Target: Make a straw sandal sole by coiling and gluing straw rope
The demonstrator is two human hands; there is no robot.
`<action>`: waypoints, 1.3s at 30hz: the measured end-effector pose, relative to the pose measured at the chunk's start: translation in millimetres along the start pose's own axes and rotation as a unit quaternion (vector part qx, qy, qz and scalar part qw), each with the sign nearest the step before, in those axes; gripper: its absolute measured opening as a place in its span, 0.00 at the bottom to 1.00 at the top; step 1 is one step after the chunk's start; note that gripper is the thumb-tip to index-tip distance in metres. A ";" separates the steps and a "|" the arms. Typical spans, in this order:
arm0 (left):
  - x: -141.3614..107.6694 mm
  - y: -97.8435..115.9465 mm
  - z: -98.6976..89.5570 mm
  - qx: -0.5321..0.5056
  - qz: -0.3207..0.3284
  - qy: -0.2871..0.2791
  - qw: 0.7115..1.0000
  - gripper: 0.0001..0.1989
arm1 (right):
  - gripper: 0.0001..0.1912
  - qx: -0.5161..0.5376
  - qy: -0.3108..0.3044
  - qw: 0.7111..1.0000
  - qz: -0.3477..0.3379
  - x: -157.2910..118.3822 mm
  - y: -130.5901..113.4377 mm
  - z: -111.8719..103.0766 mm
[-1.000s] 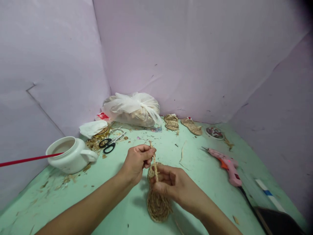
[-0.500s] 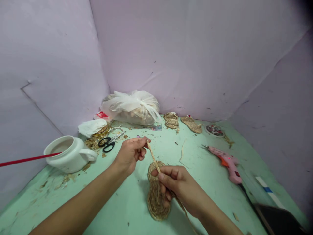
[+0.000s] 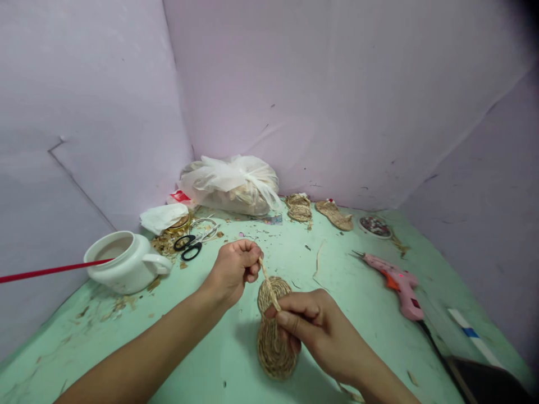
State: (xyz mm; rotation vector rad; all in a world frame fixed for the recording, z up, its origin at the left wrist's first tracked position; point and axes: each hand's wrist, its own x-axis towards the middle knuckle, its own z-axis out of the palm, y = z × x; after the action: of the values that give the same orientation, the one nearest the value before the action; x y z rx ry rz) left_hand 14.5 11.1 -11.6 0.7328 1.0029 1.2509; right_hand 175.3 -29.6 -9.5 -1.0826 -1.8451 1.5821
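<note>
Between my two hands runs a short stretch of pale twisted straw cord (image 3: 268, 280), pulled fairly straight. My left hand (image 3: 238, 266) pinches its upper end with thumb and curled fingers. Lower down and to the right, my right hand (image 3: 311, 322) grips the same cord between thumb and forefinger. Beneath, a coiled straw sandal sole (image 3: 275, 356) lies on the green table, partly covered by my right hand. A tail of the cord comes out below my right wrist at the bottom edge.
A pink glue gun (image 3: 398, 283) with a lit red light lies right. Scissors (image 3: 189, 246) and a white pot (image 3: 126, 264) are left. Behind stand a plastic bag (image 3: 229, 185), small straw sandals (image 3: 334, 216) and a dish of beads (image 3: 374, 226). A loose straw strand (image 3: 319, 261) lies mid-table.
My right hand has slid slightly down and my left hand has turned, its fingers curled tighter on the cord. The whole view has shifted a little, so things sit further right.
</note>
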 end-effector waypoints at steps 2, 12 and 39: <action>-0.4 2.6 -1.6 -0.005 -0.011 -0.028 1.000 0.12 | 0.16 -0.097 0.028 0.994 -0.047 -1.2 -1.6 -2.3; -2.1 12.2 -8.0 -0.039 -0.057 -0.074 0.995 0.14 | 0.13 -0.181 0.090 0.979 -0.015 1.2 6.3 -8.3; -5.1 13.0 -8.0 0.111 -0.029 -0.061 0.992 0.10 | 0.13 -0.178 0.080 0.981 -0.006 2.2 5.4 -10.2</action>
State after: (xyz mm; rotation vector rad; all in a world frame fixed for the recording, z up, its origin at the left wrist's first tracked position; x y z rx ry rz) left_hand 1.8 8.0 -2.2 0.9341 1.0648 1.0420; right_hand 183.3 -21.6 -12.8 -1.3062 -2.0640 1.1440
